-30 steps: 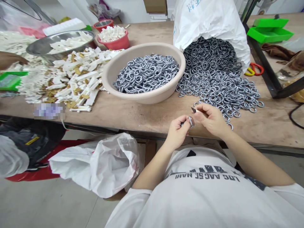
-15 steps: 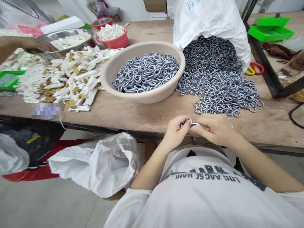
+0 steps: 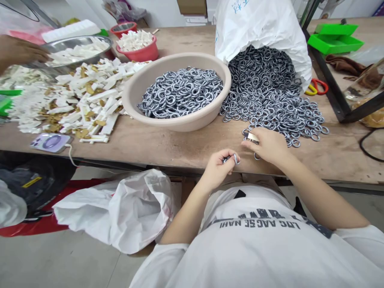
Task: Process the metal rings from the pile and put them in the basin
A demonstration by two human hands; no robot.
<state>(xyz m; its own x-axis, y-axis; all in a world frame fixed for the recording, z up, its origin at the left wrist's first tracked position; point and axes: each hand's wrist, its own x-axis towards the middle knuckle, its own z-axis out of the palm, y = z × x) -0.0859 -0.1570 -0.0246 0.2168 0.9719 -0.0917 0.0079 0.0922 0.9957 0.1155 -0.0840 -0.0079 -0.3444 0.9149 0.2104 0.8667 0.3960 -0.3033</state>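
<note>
Several grey rings (image 3: 235,159) are gripped in my left hand (image 3: 218,167), one standing up between thumb and fingertips, just over the table's front edge. My right hand (image 3: 270,146) is closed on a small flat shiny piece with a dark end (image 3: 253,138); its exact kind does not show. That hand is at the near edge of a spread-out pile of grey rings (image 3: 270,108), with a loose ring just below its fingers. The pile spills from a white sack (image 3: 264,24) lying on its side. Left of it, a beige basin (image 3: 177,125) holds more such rings.
White and tan plastic pieces (image 3: 90,96) are heaped at left, near a phone (image 3: 51,142) with a cable. Another person's hand (image 3: 22,52) is by a metal bowl (image 3: 85,41). A red bowl (image 3: 141,53), scissors (image 3: 319,86), a dark metal frame (image 3: 327,88) and green trays (image 3: 336,43) stand farther back.
My hands, together before, are now apart. The right hand has moved forward to the ring pile with the flat piece; the left has dropped slightly. The other person's hand has shifted left.
</note>
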